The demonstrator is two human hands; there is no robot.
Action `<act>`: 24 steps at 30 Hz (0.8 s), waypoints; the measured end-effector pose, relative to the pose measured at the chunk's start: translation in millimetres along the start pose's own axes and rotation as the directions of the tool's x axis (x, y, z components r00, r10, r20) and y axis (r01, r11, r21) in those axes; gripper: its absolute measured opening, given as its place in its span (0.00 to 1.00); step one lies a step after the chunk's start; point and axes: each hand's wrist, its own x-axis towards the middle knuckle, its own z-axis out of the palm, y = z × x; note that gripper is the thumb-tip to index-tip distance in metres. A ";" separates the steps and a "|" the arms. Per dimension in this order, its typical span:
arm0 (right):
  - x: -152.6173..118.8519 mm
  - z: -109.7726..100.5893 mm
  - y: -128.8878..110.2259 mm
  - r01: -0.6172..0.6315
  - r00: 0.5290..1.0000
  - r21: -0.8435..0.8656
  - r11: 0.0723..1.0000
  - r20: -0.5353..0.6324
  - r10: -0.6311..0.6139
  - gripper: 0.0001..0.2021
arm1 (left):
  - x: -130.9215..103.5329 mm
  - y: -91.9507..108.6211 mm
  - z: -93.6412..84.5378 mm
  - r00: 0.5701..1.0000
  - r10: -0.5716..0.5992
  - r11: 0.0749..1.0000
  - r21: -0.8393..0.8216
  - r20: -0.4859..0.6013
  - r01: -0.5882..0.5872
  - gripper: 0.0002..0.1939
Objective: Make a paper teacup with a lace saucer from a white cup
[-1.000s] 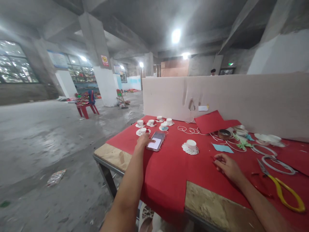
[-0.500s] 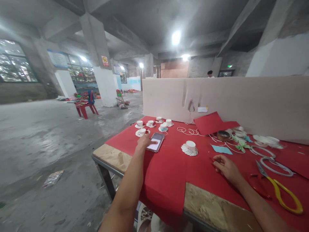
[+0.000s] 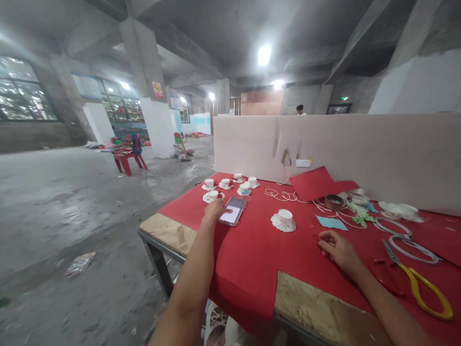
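Observation:
My left hand [image 3: 215, 210] rests at the left edge of a phone [image 3: 232, 211] lying on the red table covering [image 3: 248, 254], its thumb over the lit screen. My right hand [image 3: 334, 246] lies on the red surface with fingers curled together around a small red item [image 3: 318, 238], too small to name. Between the hands stands a white cup-shaped piece with a ruffled rim [image 3: 284, 219]. Several similar white pieces [image 3: 225, 183] sit behind the phone. A light blue paper piece [image 3: 332, 222] lies just beyond my right hand.
Yellow-handled scissors [image 3: 419, 283], white rings [image 3: 414, 249], a brown tape roll [image 3: 333, 202], white cord [image 3: 284, 195] and red sheets [image 3: 313, 184] lie on the right half. A pale panel [image 3: 252, 142] stands along the back. A person [image 3: 300, 110] is far behind it.
The distant person behind the panel has shifted left. My hands have barely moved, and the things on the table lie as before.

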 end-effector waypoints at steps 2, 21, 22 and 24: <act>-0.1 0.3 -0.4 0.001 1.000 0.000 1.000 0.001 -0.001 0.15 | -0.4 0.7 0.1 1.000 -0.004 1.000 -0.001 -0.002 0.004 0.29; 2.6 1.7 1.4 -0.040 0.998 0.051 0.998 -0.041 0.043 0.15 | -91.1 157.6 31.8 0.655 0.662 0.691 -0.041 -0.365 -0.721 0.12; 2.5 0.9 1.0 -0.044 0.998 0.050 0.998 -0.039 0.046 0.15 | -101.4 174.1 41.6 0.614 0.716 0.640 -0.041 -0.333 -0.768 0.13; 2.2 -1.1 -0.2 -0.040 0.998 0.062 0.997 -0.035 0.042 0.15 | -117.1 199.7 62.1 0.540 0.791 0.550 -0.052 -0.288 -0.834 0.14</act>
